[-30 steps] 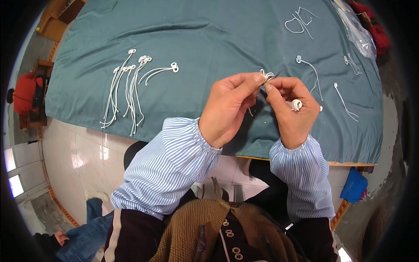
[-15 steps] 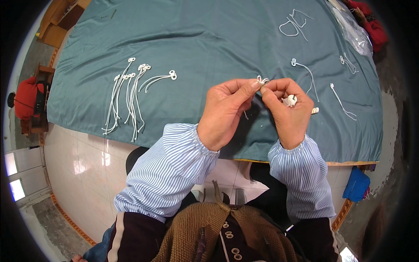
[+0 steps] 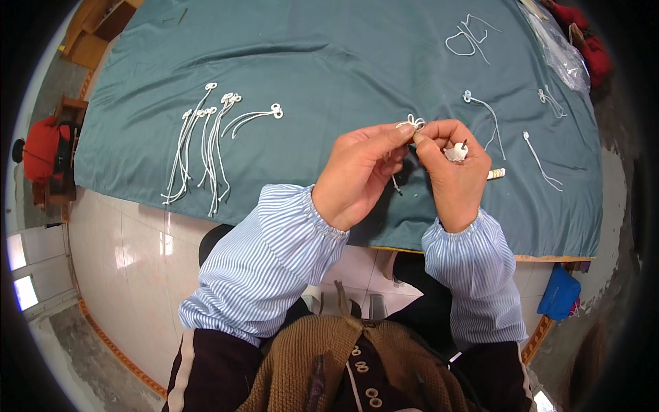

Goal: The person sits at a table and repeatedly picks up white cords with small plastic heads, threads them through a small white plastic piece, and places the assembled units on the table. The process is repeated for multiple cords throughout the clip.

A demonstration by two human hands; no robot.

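Note:
Both hands are raised over the cloth, thumbs and fingertips nearly meeting at a small looped knot of white cord (image 3: 413,123). My left hand (image 3: 367,168) pinches the knot from the left, and a cord end with a dark tip hangs below its fingers. On the other side, my right hand (image 3: 453,172) pinches the loops between thumb and forefinger. Tucked across that same palm is a slim tool with a white wrapped handle (image 3: 497,174); a dark point sticks out near the knuckles. How the cord runs between the fingertips is hidden.
A wrinkled green cloth (image 3: 329,75) covers the table. Several knotted white cords (image 3: 209,147) lie at left, one knotted cord (image 3: 276,111) beside them. More cords (image 3: 491,120) lie at right, with a loose cord (image 3: 470,38) beyond. Clear plastic (image 3: 559,51) rests at the far right edge.
The loops at my fingertips stand out wider now, and the hanging cord end shows more below my left hand. The view has shifted slightly; both hands keep their pinch.

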